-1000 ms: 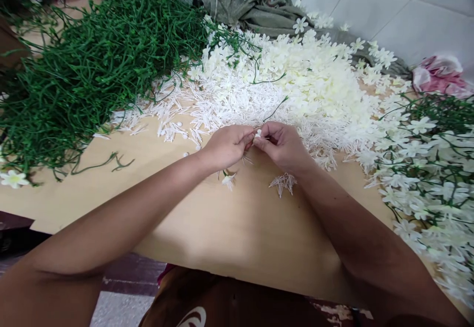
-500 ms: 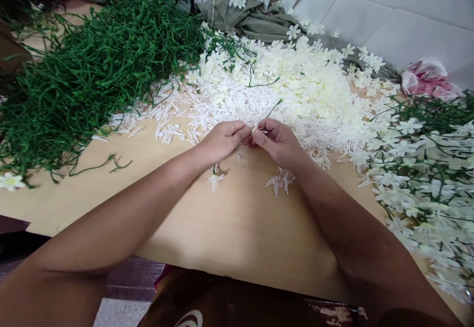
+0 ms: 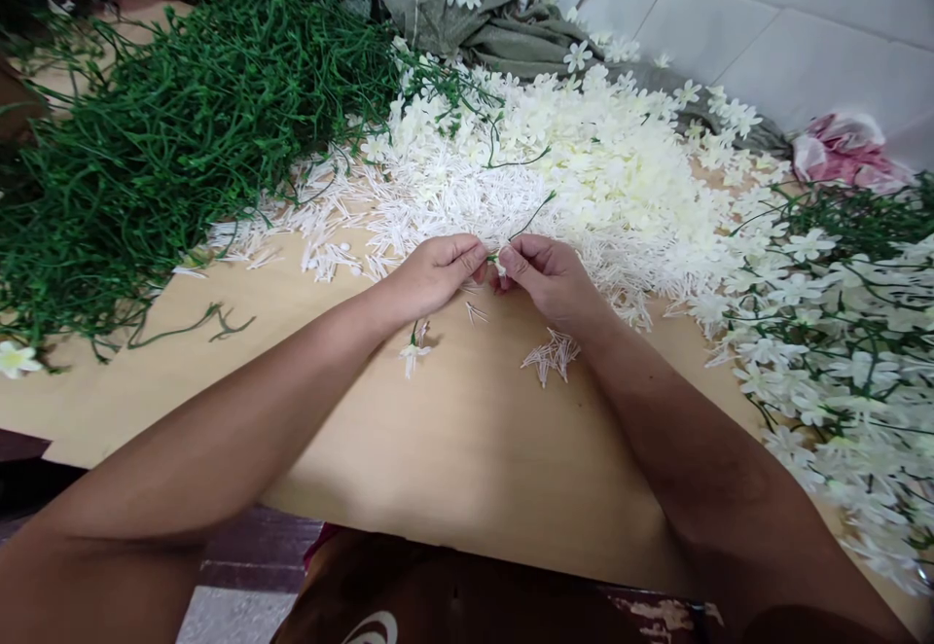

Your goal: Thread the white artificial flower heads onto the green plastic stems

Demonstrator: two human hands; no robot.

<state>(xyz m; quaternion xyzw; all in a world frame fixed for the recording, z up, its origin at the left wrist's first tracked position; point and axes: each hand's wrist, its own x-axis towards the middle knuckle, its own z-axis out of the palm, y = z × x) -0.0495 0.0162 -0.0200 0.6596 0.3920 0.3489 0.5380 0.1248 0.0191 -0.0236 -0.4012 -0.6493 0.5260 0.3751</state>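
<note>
My left hand (image 3: 447, 272) is closed in a pinch around a green plastic flower stem (image 3: 493, 258), whose tip shows between the hands. Below that hand's wrist hangs an artificial white flower (image 3: 413, 354) on a green stalk. Facing it, my right hand (image 3: 541, 272) pinches a small white flower piece (image 3: 502, 270) against the stem tip; the fingers partly hide it. Behind the right fingers a thin green sprig (image 3: 536, 214) sticks up. Loose white stamens (image 3: 553, 357) lie in a small heap under the right hand, and a few more (image 3: 477, 312) lie between the hands.
A big pile of green stems (image 3: 211, 128) covers the left. White stamens (image 3: 482, 195) and white blossoms (image 3: 605, 143) are heaped behind my hands. Assembled flowers (image 3: 839, 362) spread along the right. Grey sacking (image 3: 496, 36) and a pink-and-white plastic bag (image 3: 846, 153) lie by the tiled wall.
The fingertips have drawn slightly apart, and more of the green stem tip shows between them. The flower hanging by the left wrist has shifted a little left.
</note>
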